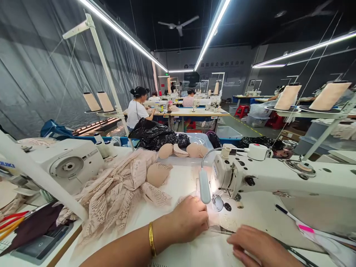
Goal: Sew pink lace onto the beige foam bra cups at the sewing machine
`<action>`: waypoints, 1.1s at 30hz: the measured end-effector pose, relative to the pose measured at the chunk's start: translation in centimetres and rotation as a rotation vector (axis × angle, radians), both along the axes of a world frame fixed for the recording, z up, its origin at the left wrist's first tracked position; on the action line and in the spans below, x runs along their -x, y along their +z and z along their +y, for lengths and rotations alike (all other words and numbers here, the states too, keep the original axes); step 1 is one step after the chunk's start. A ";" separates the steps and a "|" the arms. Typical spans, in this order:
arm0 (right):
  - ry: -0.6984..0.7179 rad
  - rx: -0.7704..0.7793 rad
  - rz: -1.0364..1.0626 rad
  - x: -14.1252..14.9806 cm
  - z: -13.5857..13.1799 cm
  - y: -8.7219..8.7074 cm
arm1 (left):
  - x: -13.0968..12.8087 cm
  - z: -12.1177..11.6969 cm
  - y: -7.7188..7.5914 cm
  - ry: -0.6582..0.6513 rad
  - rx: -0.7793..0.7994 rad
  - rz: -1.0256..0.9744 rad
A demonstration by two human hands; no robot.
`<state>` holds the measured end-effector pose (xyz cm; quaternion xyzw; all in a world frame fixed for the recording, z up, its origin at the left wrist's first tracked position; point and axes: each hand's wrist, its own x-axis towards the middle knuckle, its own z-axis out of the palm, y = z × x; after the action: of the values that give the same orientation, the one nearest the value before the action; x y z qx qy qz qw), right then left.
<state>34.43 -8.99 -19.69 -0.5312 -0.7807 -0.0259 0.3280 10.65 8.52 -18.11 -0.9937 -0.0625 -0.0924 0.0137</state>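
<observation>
At lower centre, the left hand point(191, 217) is curled, fingertips hidden; whether it grips the sheer fabric point(181, 199) beside it, mostly covered, I cannot tell. Lower right, the right hand point(254, 243), loosely open, visibly holding nothing, is cropped below.

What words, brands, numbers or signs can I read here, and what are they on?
"JUKI", first letter partly cut off: white sewing machine at far left.
"YING", next letters unclear: back wall.
"企业的", rest of the line unclear: same wall.
Too small or blurred: blue lettering on the farther machine; green sign.
</observation>
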 end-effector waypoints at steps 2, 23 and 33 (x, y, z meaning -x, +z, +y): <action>0.109 0.084 -0.032 0.1 2.7 -0.2 | 0.0 0.1 -0.1 -0.007 -0.004 -0.006; 0.114 0.306 -0.167 0.1 4.4 -0.9 | -0.5 -0.1 0.0 0.004 0.079 -0.231; 0.128 0.283 -0.110 -0.2 4.4 -1.4 | -0.7 -1.0 -1.0 0.065 0.037 -0.213</action>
<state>34.60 -4.58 -21.07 -0.5189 -0.8258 0.0762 0.2075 11.35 7.56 -19.06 -0.9758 -0.0976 -0.1957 -0.0085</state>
